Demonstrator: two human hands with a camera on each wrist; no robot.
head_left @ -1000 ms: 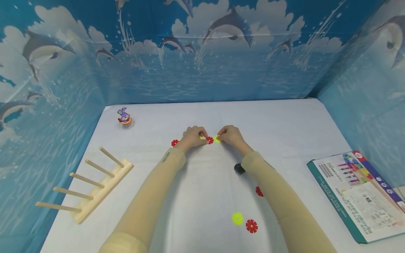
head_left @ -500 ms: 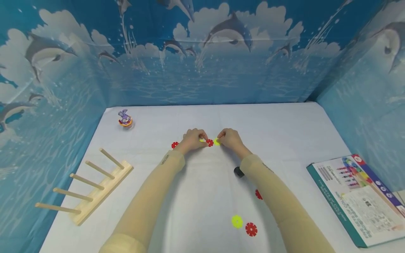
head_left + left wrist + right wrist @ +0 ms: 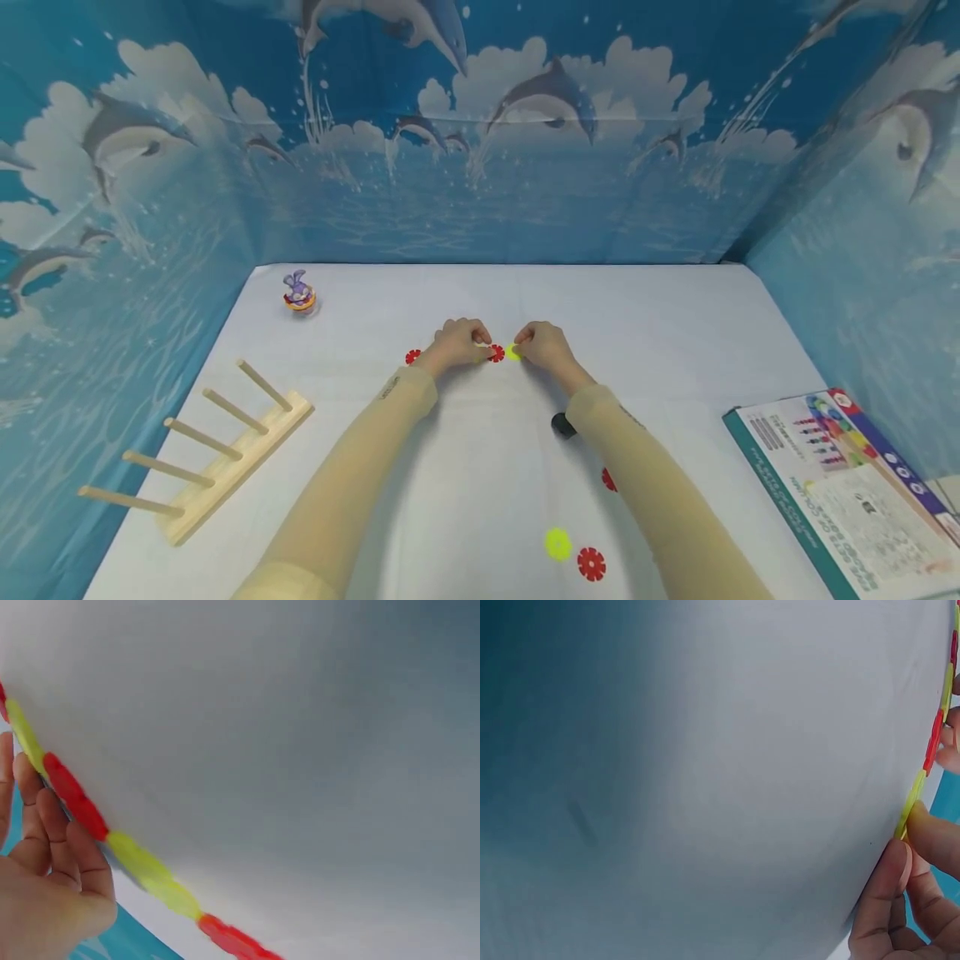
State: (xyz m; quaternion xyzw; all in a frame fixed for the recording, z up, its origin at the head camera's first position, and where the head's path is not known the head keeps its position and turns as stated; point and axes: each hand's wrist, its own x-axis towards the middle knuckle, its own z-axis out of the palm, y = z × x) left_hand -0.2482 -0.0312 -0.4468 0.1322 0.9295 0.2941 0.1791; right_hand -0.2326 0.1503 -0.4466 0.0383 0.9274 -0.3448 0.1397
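A row of notched plastic discs, red and yellow in turn, runs between my hands at the table's far middle. My left hand (image 3: 456, 343) grips this row by its thumb and fingers, just left of a red disc (image 3: 496, 353). The right hand (image 3: 547, 346) pinches the yellow disc (image 3: 911, 802) at the row's right end, edge to edge with the red one. Whether their notches interlock cannot be told. In the left wrist view, a yellow disc (image 3: 152, 874) and a red disc (image 3: 75, 796) lie along the left fingers. Another red disc (image 3: 413, 357) shows left of that wrist.
Loose yellow (image 3: 558, 544) and red discs (image 3: 591, 564) lie near the front. A red disc (image 3: 608, 479) and a black round object (image 3: 562, 426) sit by the right forearm. A wooden peg rack (image 3: 240, 462) and rabbit figure (image 3: 299, 293) stand left; a printed box (image 3: 847, 492) lies right.
The head view has tilted up, so everything sits lower in it. Both hands keep their hold, and the right-hand yellow disc looks slightly closer to the red one.
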